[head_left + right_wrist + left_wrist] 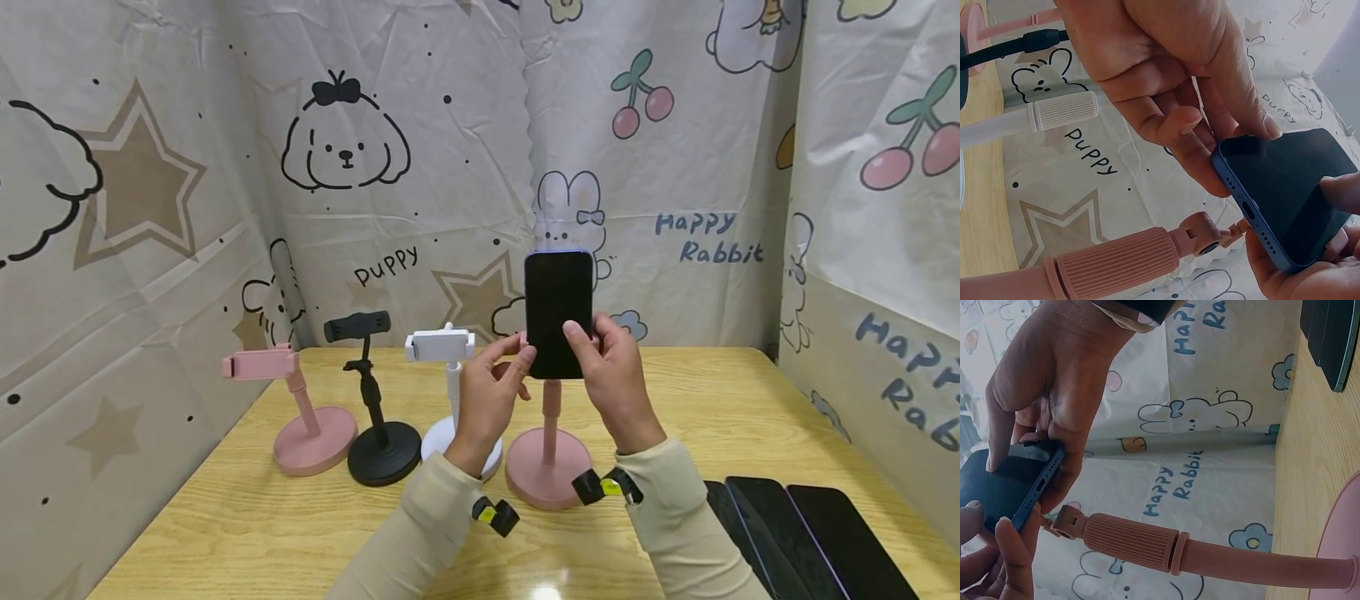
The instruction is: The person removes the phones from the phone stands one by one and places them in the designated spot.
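Note:
A smartphone [558, 308] with a dark screen and blue frame stands upright at the top of a pink phone stand [551, 467]. My right hand [618, 375] grips the phone's right side, thumb lying on the screen and fingers behind. At the lower left edge, my left hand [491, 400] pinches the phone, its thumb along the edge. The phone's charging port [1249, 210] faces down, above the stand's swivel joint [1200, 234]. The phone and fingers mostly hide the stand's clamp; a small pink part [1336, 244] of it shows beside my right hand.
Left of the hands stand a white phone stand [441, 345], partly covered by my left hand, a black one [384, 454] and another pink one [315, 442]. Several dark phones [847, 533] lie at the table's right. Printed cloth [465, 125] hangs around the wooden table [675, 383].

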`<state>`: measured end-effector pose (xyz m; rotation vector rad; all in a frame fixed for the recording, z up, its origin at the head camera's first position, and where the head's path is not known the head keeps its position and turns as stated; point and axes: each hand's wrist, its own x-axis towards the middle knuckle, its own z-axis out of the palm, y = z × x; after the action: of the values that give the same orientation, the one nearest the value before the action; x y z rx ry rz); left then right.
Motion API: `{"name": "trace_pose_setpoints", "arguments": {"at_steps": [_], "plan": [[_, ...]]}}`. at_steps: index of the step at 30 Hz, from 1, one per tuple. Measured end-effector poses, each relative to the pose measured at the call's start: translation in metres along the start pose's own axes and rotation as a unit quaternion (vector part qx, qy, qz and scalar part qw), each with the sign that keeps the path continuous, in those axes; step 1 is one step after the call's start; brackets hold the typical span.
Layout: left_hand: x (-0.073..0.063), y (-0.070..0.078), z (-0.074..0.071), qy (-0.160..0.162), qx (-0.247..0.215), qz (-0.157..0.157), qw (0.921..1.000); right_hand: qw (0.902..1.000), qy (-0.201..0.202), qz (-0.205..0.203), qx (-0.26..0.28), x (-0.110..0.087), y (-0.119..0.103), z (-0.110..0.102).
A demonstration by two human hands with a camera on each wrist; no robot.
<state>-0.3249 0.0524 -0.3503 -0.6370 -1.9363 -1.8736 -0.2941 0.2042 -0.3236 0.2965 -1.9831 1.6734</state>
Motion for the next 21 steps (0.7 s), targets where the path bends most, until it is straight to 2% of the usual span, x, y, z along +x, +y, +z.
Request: {"name": "trace_pose_setpoints", "arguments": {"at_steps": [6,11,18,19,21], "plan": [[-0.0002,0.0009,0.0004,0.000,-0.006,0.000,1.0000,1.0000,0.000,-0.003,0.001,0.0000,0.0003,0.0002],[-0.0001,0.0003,-0.0004,-0.002,0.008,-0.003,1.0000,1.0000,-0.003,-0.006,0.004,-0.0002,0.0008,-0.0003],[-0.0004,-0.0013,-0.0003,-0.014,0.010,0.005,0.9998,0.9999,-0.008,-0.008,0.000,-0.0004,0.0009,-0.0004],[-0.0016,0.0033,-0.0003,-0.014,0.010,0.004,0.9998,0.9999,-0.008,-0.009,-0.001,-0.0004,0.0009,-0.0002],[-0.0014,0.0033,0.0003,-0.013,0.009,0.006,0.9999,0.9999,-0.008,-0.008,-0.002,-0.0005,0.0006,0.0000]]}}
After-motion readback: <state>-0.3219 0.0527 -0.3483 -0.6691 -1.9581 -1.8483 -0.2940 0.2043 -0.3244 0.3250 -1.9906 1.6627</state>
